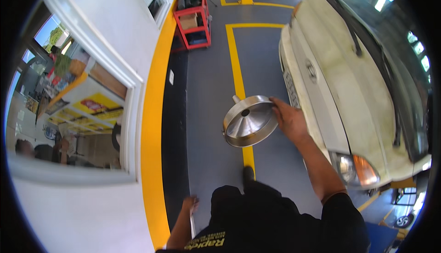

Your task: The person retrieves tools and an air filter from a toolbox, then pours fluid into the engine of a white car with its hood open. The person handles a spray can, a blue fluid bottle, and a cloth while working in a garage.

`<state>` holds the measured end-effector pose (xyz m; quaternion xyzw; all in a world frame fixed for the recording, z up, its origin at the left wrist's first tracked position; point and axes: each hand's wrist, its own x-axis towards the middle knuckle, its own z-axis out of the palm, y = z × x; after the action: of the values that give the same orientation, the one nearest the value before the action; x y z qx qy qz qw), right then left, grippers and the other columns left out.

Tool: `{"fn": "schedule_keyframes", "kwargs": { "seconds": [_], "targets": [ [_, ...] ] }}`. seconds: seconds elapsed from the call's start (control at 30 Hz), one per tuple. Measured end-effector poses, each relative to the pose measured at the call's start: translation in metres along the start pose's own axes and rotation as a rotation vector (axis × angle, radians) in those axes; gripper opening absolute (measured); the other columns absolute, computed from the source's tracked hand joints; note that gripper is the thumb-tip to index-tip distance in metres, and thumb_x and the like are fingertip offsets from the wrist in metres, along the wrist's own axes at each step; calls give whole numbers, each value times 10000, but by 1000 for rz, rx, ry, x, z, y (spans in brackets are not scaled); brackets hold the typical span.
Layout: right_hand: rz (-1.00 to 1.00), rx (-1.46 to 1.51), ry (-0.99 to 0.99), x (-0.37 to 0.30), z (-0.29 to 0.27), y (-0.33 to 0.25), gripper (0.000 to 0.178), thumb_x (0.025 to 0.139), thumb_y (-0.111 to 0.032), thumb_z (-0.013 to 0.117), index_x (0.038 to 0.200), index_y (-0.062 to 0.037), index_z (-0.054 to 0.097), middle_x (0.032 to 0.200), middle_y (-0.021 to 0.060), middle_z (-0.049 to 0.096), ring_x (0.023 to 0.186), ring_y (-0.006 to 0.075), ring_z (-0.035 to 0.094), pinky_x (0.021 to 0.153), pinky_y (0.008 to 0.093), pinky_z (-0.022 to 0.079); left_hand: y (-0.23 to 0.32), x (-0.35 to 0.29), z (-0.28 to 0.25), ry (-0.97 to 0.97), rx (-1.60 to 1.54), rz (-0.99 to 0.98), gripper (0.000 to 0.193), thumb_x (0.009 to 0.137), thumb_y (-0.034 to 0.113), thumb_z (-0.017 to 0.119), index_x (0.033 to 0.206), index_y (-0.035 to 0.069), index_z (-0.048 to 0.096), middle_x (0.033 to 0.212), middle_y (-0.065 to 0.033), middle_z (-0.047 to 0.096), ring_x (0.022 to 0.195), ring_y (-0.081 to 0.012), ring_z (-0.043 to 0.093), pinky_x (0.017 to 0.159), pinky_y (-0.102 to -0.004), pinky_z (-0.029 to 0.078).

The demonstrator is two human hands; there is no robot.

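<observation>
Silver metal gleams near the middle of the frame: a wide, round funnel [251, 126], held tilted in the air, its mouth facing up so that I see the dark hole at its centre. Its spout [236, 99] pokes out beyond the far rim. The person's right hand [291, 120] pinches the rim on its right side, the bare forearm coming up from the lower right. The left hand [190, 203] hangs low, at the lower left of centre, beside the black band [174, 138] at the foot of the wall; its fingers look loosely curled, and I cannot tell whether anything is in them.

Below the funnel, a yellow line [236, 64] runs along the grey floor [206, 92], and a dark shoe [248, 173] shows just under it. A white car [340, 87] fills the right of the frame, nose toward the wall, with a headlight [347, 168] at lower right and wipers [356, 44] lying against the windscreen [399, 28]. At the top, left of centre, a red cart [205, 21] stands close to the white wall [115, 19], a cardboard box [188, 21] on its shelf. A white-framed window [134, 133] takes up the left side.
</observation>
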<state>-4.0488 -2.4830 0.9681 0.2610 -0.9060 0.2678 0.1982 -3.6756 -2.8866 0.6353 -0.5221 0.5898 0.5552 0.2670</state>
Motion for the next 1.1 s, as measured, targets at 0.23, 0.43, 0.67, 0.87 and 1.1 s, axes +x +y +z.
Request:
{"fn": "schedule_keyframes", "kwargs": {
  "seconds": [0.23,0.43,0.67,0.87,1.1],
  "targets": [
    [169,42,-261,315,309,146,231,1038,-247,519,1170,-60,487,867,218,713,805,467,688,731,562,550,81,85,-45,166,-432,-493,277,1025,398,558,1156,175,658,1019,-22,695,874,-201,664,725,-420,541],
    [299,58,-328,518,626,284,211,1042,-208,510,1161,-49,440,891,233,705,802,474,677,701,581,533,370,237,-20,105,-452,-416,297,1033,395,547,1206,166,624,1068,-46,684,918,-216,660,763,-430,536],
    [305,32,-293,695,934,452,213,1031,-181,496,1172,-32,435,878,253,703,799,475,679,706,578,541,605,345,21,95,-464,-401,328,1043,391,535,1265,155,584,1126,-74,671,968,-233,656,807,-443,530],
    [445,-40,-414,777,1124,558,288,1016,-142,438,1280,-35,394,910,254,723,866,458,713,782,548,580,696,378,77,128,-529,-704,359,1052,388,524,1315,146,550,1176,-98,660,1011,-248,653,846,-453,524],
    [968,293,-335,829,1204,599,266,1004,-138,452,1220,-2,376,939,299,715,892,479,720,797,558,584,759,359,109,132,-574,-913,401,1061,385,512,1374,135,510,1234,-126,648,1061,-266,649,890,-466,518]
  ]
}}
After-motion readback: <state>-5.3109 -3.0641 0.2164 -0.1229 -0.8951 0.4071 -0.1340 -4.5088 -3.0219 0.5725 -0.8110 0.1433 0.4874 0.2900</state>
